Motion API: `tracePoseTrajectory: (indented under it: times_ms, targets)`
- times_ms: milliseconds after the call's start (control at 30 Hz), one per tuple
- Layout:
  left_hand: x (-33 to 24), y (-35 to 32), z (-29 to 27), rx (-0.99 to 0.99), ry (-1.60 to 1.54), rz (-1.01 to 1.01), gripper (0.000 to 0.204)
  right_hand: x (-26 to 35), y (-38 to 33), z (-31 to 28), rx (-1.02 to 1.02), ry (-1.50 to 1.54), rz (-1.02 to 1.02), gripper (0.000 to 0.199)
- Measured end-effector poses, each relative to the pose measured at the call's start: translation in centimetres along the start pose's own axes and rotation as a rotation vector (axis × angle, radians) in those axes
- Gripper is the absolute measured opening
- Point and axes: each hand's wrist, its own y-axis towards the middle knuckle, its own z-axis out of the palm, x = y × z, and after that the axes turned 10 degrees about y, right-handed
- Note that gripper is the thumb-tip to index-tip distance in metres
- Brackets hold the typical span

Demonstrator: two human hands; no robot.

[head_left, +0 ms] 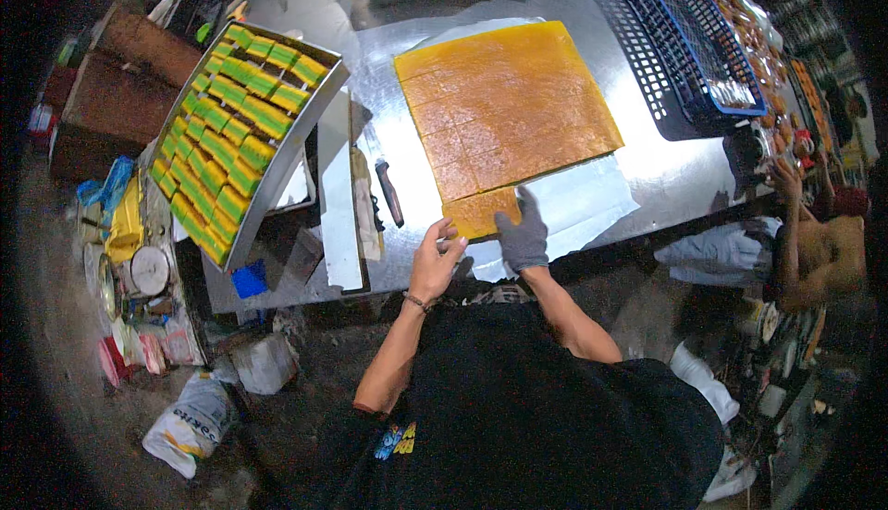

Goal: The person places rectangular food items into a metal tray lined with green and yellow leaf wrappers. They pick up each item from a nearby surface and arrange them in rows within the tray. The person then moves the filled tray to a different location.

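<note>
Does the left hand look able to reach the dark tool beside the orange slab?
Likely yes: the left hand is close to the dark tool, with only metal tabletop showing between them.

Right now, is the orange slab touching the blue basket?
Apart: the head view shows bare metal table between the orange slab's right edge and the blue basket.
</note>
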Motion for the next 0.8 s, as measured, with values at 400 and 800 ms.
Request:
tracePoseTrajectory:
  times_ms: [400,800]
  targets:
    - [-4.8,-1.5,-0.7,0.242,-1.472,0.202,0.065,17.0,-1.8,-4.9,0.478,-0.115,-0.511,0.071]
    - [-6.5,-12.1,-19.1,0.004,-1.282,0.325,0.108,35.9,-1.4,13.5,1.253,-0.440,-1.429,0.051]
